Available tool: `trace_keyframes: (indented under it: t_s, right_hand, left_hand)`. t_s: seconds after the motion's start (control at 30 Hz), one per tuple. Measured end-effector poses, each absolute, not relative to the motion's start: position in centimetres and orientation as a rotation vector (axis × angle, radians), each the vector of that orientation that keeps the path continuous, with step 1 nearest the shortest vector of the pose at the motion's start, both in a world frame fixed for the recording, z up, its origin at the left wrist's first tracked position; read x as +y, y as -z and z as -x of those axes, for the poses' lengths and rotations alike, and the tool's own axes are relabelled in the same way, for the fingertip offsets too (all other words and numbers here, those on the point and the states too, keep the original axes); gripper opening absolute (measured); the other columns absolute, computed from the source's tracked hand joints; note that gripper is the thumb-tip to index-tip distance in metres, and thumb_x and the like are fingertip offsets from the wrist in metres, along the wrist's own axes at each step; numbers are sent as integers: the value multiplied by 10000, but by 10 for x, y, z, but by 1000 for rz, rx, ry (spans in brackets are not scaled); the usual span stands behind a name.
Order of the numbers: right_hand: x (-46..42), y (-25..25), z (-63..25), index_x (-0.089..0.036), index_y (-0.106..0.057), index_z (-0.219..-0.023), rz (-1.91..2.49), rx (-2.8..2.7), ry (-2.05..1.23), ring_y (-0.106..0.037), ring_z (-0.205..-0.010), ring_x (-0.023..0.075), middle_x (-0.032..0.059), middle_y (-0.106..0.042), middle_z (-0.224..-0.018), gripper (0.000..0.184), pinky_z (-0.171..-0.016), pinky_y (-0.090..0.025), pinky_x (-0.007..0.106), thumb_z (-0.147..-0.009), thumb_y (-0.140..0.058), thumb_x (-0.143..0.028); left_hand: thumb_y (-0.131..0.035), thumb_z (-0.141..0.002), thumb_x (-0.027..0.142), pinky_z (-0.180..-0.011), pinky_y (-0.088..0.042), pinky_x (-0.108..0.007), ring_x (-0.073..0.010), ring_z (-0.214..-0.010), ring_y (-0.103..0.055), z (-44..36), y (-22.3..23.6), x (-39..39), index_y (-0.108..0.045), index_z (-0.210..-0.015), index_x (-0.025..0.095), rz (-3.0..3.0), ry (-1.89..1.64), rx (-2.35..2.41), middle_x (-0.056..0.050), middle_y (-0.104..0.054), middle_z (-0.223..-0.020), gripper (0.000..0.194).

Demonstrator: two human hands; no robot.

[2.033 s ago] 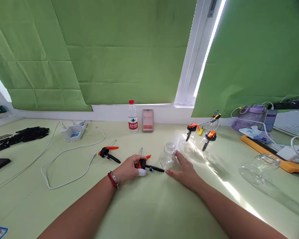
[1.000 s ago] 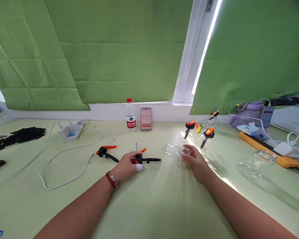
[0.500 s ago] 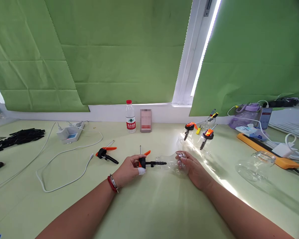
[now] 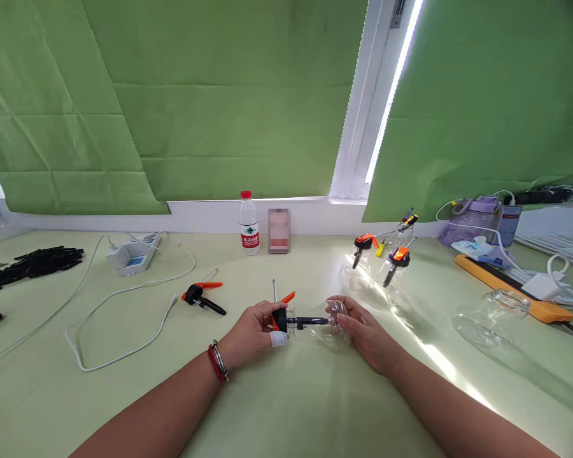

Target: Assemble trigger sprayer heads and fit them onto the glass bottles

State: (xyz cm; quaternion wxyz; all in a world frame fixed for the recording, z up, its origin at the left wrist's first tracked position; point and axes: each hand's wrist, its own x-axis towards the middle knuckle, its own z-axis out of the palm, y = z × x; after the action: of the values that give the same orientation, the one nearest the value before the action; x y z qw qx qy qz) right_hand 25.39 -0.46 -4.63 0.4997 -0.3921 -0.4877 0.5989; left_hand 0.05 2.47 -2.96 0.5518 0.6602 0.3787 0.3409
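Observation:
My left hand point(image 4: 258, 329) is closed round the black cap of a sprayer pump head point(image 4: 281, 319) with an orange trigger and a thin metal nozzle. The pump's black tube point(image 4: 312, 321) lies inside a clear plastic bottle point(image 4: 332, 336), which is on its side. At the base of this bottle, my right hand point(image 4: 365, 334) grips it between thumb and fingers. The cap sits against the bottle's neck; whether it is threaded on I cannot tell. Left of my hands lies another sprayer pump head point(image 4: 203, 296), orange and black.
Clear bottles with sprayer heads point(image 4: 398, 257) stand at the back right. An open clear bottle point(image 4: 489, 321) lies at right, near an orange power strip point(image 4: 530, 299). A water bottle point(image 4: 249, 226) stands by the wall. A white cable point(image 4: 124, 292) and black tubes point(image 4: 38, 267) lie left.
The pump head has moved right and the bottle slightly left, so the tube is deeper inside and the cap now meets the neck. Both hands keep their hold.

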Motion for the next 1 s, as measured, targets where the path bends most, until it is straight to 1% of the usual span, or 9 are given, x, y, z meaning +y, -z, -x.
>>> trace_keyframes:
  t_s: [0.23, 0.37, 0.5, 0.57, 0.67, 0.77, 0.87, 0.93, 1.0]
  right_hand:
    - [-5, 45, -255, -245, -578, -1106, 878, -1196, -1481, -502, -819, 151, 42, -539, -1033, 362, -768, -433, 309, -777, -670, -364]
    - [-5, 44, -253, -245, -576, -1107, 845, -1208, -1504, -504, -820, 150, 45, -532, -1044, 359, -767, -432, 305, -783, -665, -369]
    - [-7, 45, -251, -254, -567, -1122, 804, -1233, -1518, -506, -871, 160, 38, -532, -1020, 392, -791, -427, 302, -768, -683, -376]
    - [-8, 45, -250, -259, -566, -1123, 810, -1254, -1518, -510, -853, 150, 30, -536, -1008, 398, -795, -423, 296, -762, -689, -377]
    - [-9, 45, -248, -250, -573, -1095, 830, -1265, -1536, -514, -823, 142, 31, -541, -1017, 364, -764, -430, 291, -773, -677, -384]
    - [-9, 44, -247, -224, -580, -1050, 862, -1281, -1542, -515, -792, 142, 35, -562, -961, 313, -700, -436, 279, -811, -623, -421]
    - [-10, 42, -246, -202, -578, -1038, 960, -1332, -1489, -527, -739, 145, 37, -587, -867, 354, -661, -432, 279, -861, -515, -502]
    - [-11, 39, -246, -207, -561, -1081, 1036, -1347, -1471, -545, -726, 153, 41, -597, -856, 407, -657, -436, 288, -879, -450, -542]
    - [-13, 36, -249, -242, -510, -1173, 1034, -1326, -1502, -565, -765, 163, 50, -596, -935, 434, -664, -452, 299, -880, -437, -554]
  left_hand:
    - [-739, -605, 160, -782, -469, -300, -150, -835, -545, -2, 27, 21, -657, -1052, 207, -1552, -827, 874, -29, -561, -975, 456]
    - [-767, -603, 185, -687, -476, -291, -129, -716, -540, -3, 24, 19, -618, -1075, 176, -1402, -796, 822, -19, -595, -862, 494]
    - [-774, -614, 212, -616, -496, -311, -114, -603, -540, -4, 21, 16, -571, -1106, 177, -1361, -717, 768, 17, -557, -767, 533]
    - [-771, -619, 214, -625, -503, -317, -113, -589, -551, -5, 19, 13, -548, -1135, 176, -1373, -681, 786, 32, -536, -739, 563]
    - [-776, -602, 202, -619, -493, -285, -102, -601, -540, -6, 17, 10, -553, -1133, 169, -1409, -681, 821, 36, -512, -752, 577]
    - [-788, -572, 180, -610, -466, -240, -95, -645, -506, -7, 16, 8, -582, -1093, 153, -1449, -695, 852, 31, -498, -767, 561]
    - [-802, -545, 167, -619, -448, -224, -92, -659, -474, -7, 17, 8, -596, -1071, 138, -1494, -698, 885, 36, -491, -741, 566]
    - [-804, -548, 178, -608, -449, -227, -92, -644, -475, -6, 17, 9, -596, -1069, 138, -1506, -696, 886, 33, -501, -740, 562]
    - [-802, -561, 197, -588, -458, -237, -94, -618, -493, -5, 18, 11, -588, -1078, 143, -1492, -696, 874, 28, -519, -747, 562]
